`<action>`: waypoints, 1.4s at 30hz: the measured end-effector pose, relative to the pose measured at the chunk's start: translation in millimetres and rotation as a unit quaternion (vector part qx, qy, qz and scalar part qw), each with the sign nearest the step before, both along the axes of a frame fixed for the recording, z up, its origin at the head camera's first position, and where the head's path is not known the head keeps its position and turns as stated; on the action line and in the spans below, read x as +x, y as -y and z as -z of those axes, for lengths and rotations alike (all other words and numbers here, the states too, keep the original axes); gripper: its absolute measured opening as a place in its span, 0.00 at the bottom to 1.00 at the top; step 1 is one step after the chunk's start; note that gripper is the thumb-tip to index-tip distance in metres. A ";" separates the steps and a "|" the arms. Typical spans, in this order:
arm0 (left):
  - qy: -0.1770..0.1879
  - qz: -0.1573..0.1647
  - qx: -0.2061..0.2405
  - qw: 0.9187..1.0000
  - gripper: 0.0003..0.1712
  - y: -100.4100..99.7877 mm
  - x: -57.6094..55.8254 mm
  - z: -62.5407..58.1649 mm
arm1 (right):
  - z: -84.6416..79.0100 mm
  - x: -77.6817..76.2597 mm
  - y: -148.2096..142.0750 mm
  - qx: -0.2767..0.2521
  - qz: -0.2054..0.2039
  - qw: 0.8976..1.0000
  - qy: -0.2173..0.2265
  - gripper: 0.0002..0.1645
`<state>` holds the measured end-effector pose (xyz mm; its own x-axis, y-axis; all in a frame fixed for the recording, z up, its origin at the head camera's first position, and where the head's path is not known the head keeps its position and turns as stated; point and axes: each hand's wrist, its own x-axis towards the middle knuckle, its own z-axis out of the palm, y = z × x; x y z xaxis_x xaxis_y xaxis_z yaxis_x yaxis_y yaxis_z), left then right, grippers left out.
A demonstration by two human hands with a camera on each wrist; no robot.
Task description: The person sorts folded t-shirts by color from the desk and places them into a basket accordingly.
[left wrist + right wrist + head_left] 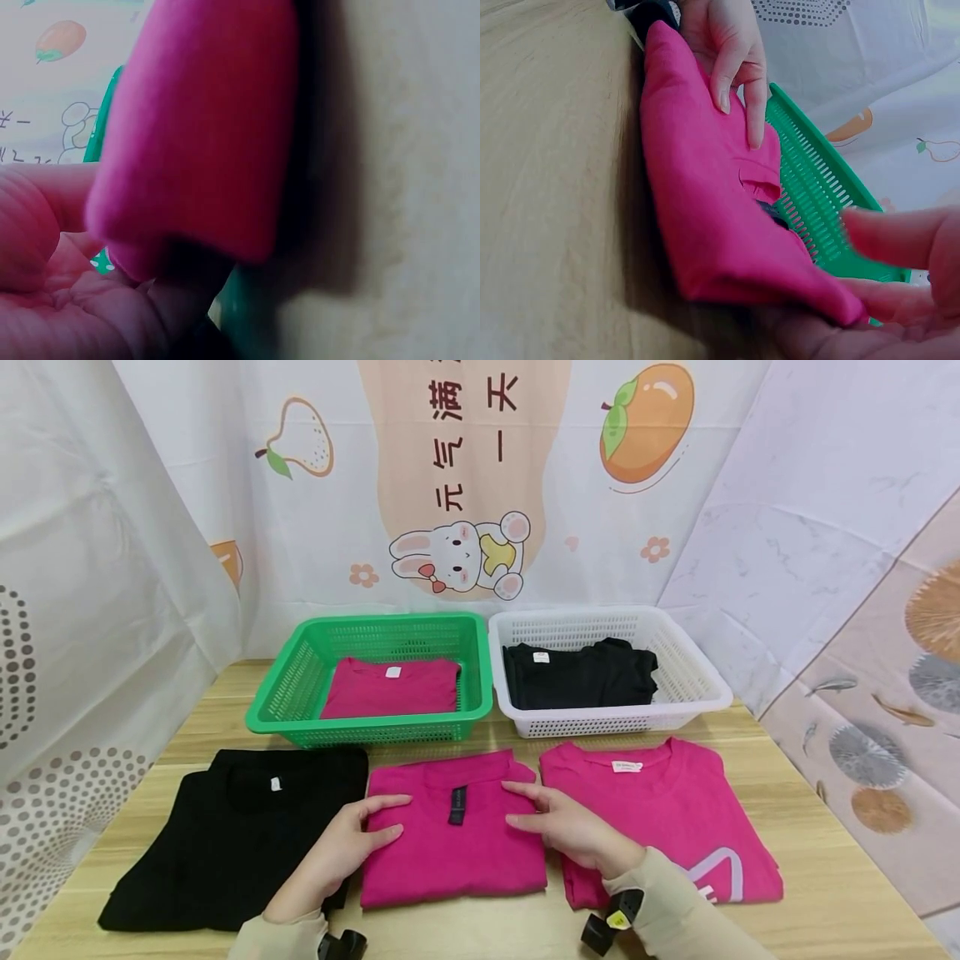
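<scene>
A folded pink T-shirt (457,860) with a dark neck label lies in front of me, between both hands. My left hand (341,852) grips its left side, with the thumb and index finger over the top and other fingers under the edge. At its right side my right hand (573,827) holds the edge, thumb and index finger above, the rest tucked beneath the cloth (705,187). In the right wrist view that thumb looks slightly off the fabric. Shadow shows under the shirt's near side in the left wrist view.
A folded black T-shirt (247,852) lies to the left, and another pink T-shirt (660,810) with a light print lies right. Behind stand a green basket (367,733) containing a pink shirt (397,693) and a white basket (622,722) containing a black shirt (581,677).
</scene>
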<state>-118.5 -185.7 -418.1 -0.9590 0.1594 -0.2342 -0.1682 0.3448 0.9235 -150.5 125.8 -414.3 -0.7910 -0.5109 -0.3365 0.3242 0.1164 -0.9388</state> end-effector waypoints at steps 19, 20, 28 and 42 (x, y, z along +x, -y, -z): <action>-0.034 -0.060 0.002 0.998 0.25 -2.0 10.9 -24.5 | -14.0 0.9 -3.2 -0.014 -0.012 0.999 -0.051 0.40; -0.037 -0.062 0.003 0.997 0.25 -1.9 11.3 -26.4 | -15.7 0.8 -3.0 -0.003 -0.008 0.998 -0.063 0.40; -0.042 -0.080 0.026 0.996 0.27 -0.2 15.8 -47.3 | -34.1 2.9 -1.9 0.027 0.009 0.993 -0.116 0.38; -0.079 -0.104 0.016 0.991 0.23 2.2 21.6 -74.7 | -62.7 1.0 -3.3 0.027 0.018 0.991 -0.129 0.30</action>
